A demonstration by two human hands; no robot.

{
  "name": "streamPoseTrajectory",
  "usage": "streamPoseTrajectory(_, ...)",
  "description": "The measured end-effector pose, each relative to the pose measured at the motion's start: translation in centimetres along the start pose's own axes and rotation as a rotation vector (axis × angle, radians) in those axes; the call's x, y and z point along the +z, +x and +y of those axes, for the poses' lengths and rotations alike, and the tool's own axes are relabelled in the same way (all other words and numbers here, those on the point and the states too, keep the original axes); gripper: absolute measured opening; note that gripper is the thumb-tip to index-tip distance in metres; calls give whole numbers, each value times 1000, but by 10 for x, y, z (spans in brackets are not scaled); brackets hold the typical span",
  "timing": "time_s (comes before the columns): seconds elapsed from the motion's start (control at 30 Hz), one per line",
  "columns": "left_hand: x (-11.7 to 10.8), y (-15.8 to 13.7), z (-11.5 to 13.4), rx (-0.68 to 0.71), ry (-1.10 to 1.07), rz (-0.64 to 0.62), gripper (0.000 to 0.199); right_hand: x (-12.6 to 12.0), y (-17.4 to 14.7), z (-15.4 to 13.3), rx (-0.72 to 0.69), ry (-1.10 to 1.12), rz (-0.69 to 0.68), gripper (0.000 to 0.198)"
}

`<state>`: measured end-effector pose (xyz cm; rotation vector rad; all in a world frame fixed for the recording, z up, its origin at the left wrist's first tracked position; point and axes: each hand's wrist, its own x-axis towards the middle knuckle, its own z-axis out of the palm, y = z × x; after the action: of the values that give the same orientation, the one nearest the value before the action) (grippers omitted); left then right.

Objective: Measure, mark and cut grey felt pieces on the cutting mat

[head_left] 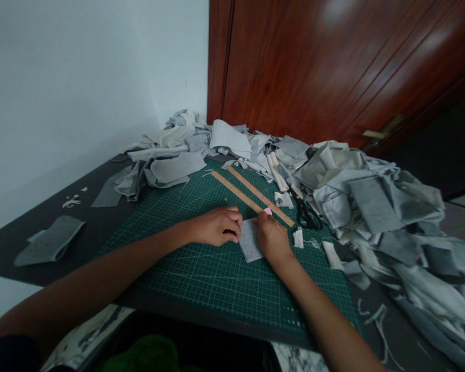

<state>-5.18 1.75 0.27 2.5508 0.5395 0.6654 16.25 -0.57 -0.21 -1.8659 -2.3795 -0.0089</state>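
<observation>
A small grey fabric piece [250, 245] lies on the green cutting mat [217, 274] between my hands. My left hand [219, 227] is closed, with its curled fingertips at the fabric's upper left edge. On the fabric's right side rests my right hand [272, 238], its fingers closed. A small pink piece [268, 211] pokes out just beyond the right fingers; its kind is not clear. Two wooden rulers [236, 191] lie side by side, slanting away beyond my hands, and the nearer one ends close to my right fingers.
Black scissors [308, 214] lie right of the rulers. A large heap of grey cloth [372, 201] covers the right side, and more scraps [174, 168] line the back. A folded grey cloth [52, 240] sits at the left. A white wall and a brown door [313, 67] stand behind.
</observation>
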Motion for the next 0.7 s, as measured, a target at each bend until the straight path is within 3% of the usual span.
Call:
streamPoseTrajectory(0.13,-5,-4,-2,0,-31,-67,13,1,0,0,8,13,3,17)
streamPoseTrajectory(0.4,-12,-5,5,21,195,-158,10,3,1,2,-1,36,29,14)
streamPoseTrajectory(0.7,-9,-5,1,20,104,-118,16,2,2,3,15,51,-5,16)
